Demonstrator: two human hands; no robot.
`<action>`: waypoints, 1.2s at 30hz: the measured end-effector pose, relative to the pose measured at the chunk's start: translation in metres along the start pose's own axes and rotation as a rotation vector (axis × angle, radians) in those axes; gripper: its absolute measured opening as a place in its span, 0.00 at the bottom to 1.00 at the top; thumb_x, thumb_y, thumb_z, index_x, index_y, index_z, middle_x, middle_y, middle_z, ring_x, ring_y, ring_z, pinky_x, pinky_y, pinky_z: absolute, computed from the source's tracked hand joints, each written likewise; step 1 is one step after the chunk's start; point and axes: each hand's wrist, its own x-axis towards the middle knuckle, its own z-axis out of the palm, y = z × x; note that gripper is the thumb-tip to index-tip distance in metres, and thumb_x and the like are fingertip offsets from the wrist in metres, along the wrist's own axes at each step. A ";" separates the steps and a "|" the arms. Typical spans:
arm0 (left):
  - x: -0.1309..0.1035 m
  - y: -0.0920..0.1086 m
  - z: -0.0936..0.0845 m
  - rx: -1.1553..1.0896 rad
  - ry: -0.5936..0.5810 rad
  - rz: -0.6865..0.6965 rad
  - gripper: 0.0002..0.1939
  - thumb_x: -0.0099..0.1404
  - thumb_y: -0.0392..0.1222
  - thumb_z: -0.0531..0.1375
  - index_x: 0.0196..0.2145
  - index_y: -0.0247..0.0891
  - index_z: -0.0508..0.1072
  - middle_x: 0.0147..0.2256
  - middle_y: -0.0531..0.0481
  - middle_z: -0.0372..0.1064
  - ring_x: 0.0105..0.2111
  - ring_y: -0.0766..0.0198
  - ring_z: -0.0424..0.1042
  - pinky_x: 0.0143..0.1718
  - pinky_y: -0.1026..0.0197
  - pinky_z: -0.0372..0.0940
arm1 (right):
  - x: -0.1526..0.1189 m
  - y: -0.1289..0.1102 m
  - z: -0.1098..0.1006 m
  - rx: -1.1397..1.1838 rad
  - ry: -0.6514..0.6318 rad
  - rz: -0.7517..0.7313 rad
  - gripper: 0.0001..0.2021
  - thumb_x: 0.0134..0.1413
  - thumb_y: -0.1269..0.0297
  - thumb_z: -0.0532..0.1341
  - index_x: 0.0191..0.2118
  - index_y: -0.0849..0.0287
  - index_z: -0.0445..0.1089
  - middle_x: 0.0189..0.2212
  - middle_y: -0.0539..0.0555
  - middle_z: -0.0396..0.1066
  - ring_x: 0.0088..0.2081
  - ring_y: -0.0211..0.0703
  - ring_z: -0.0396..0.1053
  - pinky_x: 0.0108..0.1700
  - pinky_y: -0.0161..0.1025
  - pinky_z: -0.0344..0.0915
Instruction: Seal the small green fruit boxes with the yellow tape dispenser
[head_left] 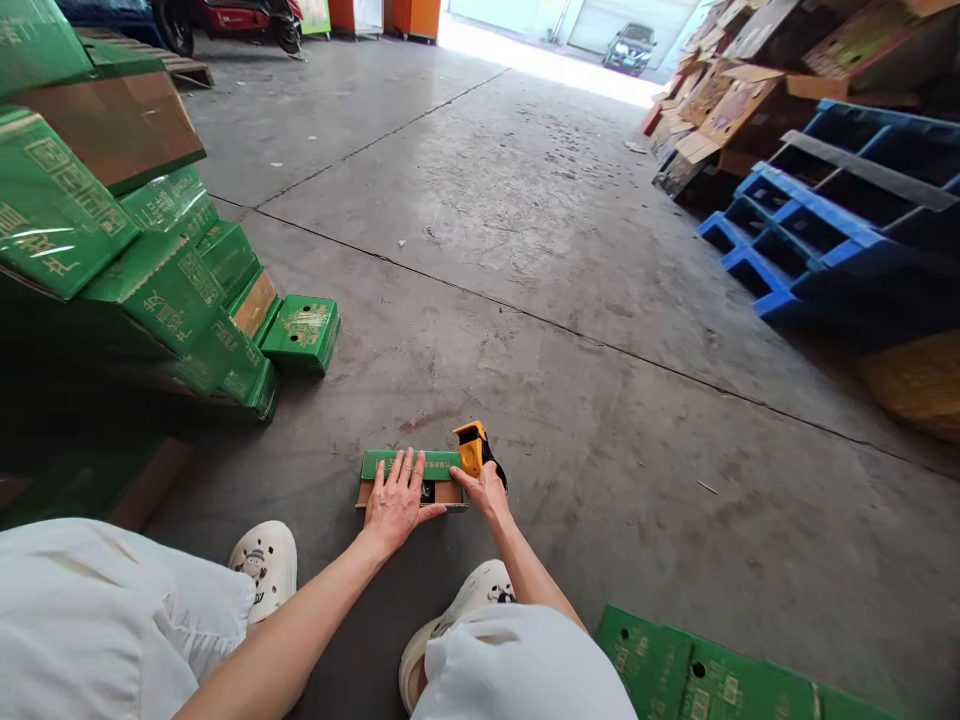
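Note:
A green cardboard box [373, 466] rests on the concrete floor in front of my feet, its brown inner flap showing along the near side. My left hand [396, 505] lies flat across its top with the fingers spread. At the box's right end, my right hand [484, 487] grips a yellow and black tape dispenser [472, 452]. The thumb of that hand is at the box's right edge. Part of the dispenser is hidden behind my right hand, and I cannot tell whether tape is stuck to the box.
Green boxes [165, 290] are stacked at the left, with one single box [302, 332] beside them. Flat green cardboard [720, 675] lies at the lower right. Blue pallets [817, 225] and used cartons [735, 110] stand at the right. A car [630, 48] is outside the doorway.

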 end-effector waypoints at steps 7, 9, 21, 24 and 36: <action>0.029 -0.011 0.019 -0.032 -0.031 -0.051 0.48 0.72 0.70 0.55 0.76 0.34 0.53 0.73 0.33 0.53 0.73 0.42 0.53 0.74 0.31 0.39 | 0.006 0.006 0.002 0.046 -0.016 0.008 0.33 0.57 0.40 0.67 0.56 0.64 0.65 0.54 0.70 0.77 0.55 0.61 0.76 0.50 0.45 0.70; 0.031 -0.013 0.024 -0.056 -0.014 -0.056 0.45 0.73 0.68 0.54 0.75 0.34 0.55 0.71 0.33 0.58 0.72 0.43 0.56 0.74 0.31 0.38 | 0.009 0.007 0.003 0.071 -0.024 0.024 0.33 0.55 0.40 0.68 0.54 0.62 0.67 0.53 0.68 0.77 0.54 0.60 0.77 0.50 0.45 0.70; 0.029 -0.012 0.027 -0.075 0.086 -0.059 0.27 0.76 0.57 0.56 0.65 0.41 0.70 0.61 0.38 0.70 0.64 0.44 0.64 0.73 0.30 0.45 | -0.015 -0.002 -0.003 -0.015 0.389 -0.296 0.24 0.69 0.44 0.58 0.55 0.60 0.66 0.39 0.62 0.80 0.40 0.57 0.80 0.40 0.42 0.67; 0.029 -0.012 0.029 -0.098 0.127 -0.061 0.24 0.77 0.54 0.56 0.64 0.42 0.71 0.60 0.39 0.71 0.63 0.45 0.65 0.72 0.31 0.46 | -0.026 -0.008 0.002 -0.096 0.440 -0.411 0.27 0.71 0.43 0.55 0.60 0.61 0.63 0.37 0.61 0.80 0.37 0.56 0.79 0.38 0.42 0.66; 0.024 -0.026 0.026 -0.113 -0.042 0.172 0.61 0.55 0.74 0.67 0.75 0.37 0.55 0.69 0.31 0.60 0.68 0.36 0.57 0.73 0.27 0.36 | -0.030 0.009 0.040 -0.519 0.359 -0.439 0.24 0.73 0.60 0.57 0.65 0.72 0.60 0.50 0.72 0.77 0.49 0.55 0.78 0.49 0.45 0.67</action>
